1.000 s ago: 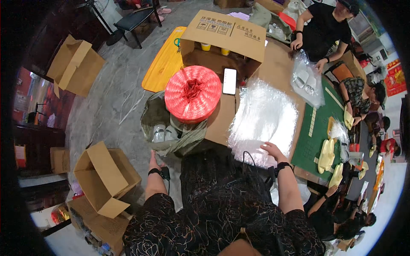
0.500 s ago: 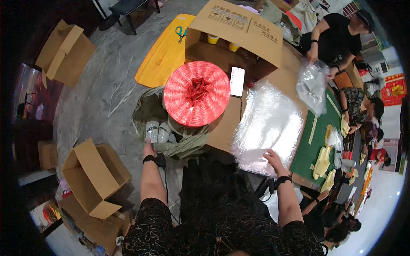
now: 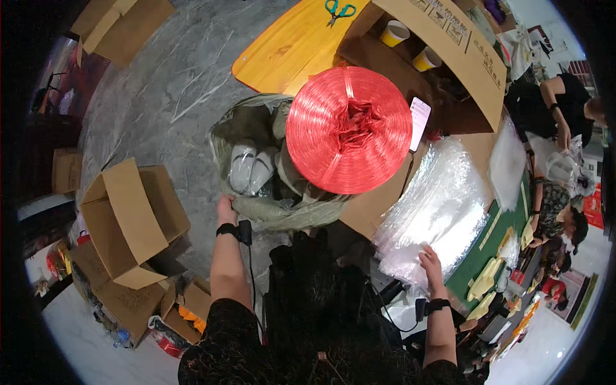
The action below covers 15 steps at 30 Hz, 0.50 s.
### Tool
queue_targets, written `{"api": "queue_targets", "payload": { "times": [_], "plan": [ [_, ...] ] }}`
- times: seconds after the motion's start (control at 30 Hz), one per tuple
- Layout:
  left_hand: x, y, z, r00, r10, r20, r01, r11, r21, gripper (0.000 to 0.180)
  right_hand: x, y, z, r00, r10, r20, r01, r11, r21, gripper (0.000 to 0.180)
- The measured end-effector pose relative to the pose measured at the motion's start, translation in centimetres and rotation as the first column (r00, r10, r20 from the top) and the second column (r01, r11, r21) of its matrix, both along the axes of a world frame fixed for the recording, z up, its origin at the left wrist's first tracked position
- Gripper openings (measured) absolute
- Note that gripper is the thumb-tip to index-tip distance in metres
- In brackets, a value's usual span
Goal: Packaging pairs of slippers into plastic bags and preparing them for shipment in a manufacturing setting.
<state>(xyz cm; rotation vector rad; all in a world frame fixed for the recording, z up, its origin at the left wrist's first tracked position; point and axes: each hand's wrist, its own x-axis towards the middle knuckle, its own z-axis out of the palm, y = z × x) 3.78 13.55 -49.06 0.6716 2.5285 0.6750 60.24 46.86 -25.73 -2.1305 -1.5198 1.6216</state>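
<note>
A grey-green woven sack stands with its mouth open in front of me. A pair of pale slippers, seemingly in clear plastic, lies inside it. My left hand is closed at the sack's near left rim, fingertips partly hidden. To the right, my right hand lies open on the near edge of a stack of clear plastic bags, fingers a little apart. Between these, a big roll of red plastic twine rests beside the sack and hides part of its mouth.
An open carton holding yellow cups stands beyond the twine, near a phone. Scissors lie on a yellow board. An empty carton sits on the floor at left. Other people work along the right-hand table.
My view has shifted, so the twine and cartons appear displaced. My left hand has gone from the slippers to the sack's rim. My right hand stays at the plastic bags.
</note>
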Motion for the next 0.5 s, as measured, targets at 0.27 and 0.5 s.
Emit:
{"api": "queue_targets", "payload": {
  "times": [0.27,0.5],
  "plan": [
    [7.6,7.6,27.6,0.435,-0.06,0.898,-0.776,0.48,0.408,0.043,1.7,0.4,0.5,0.999,-0.033,0.021,0.033,0.999,-0.024,0.067],
    [9.8,5.0,29.6,0.414,0.076,0.907,-0.872,0.321,0.371,0.047,1.7,1.5,0.3,0.999,-0.035,-0.038,0.031,0.996,-0.087,0.073]
  ]
}}
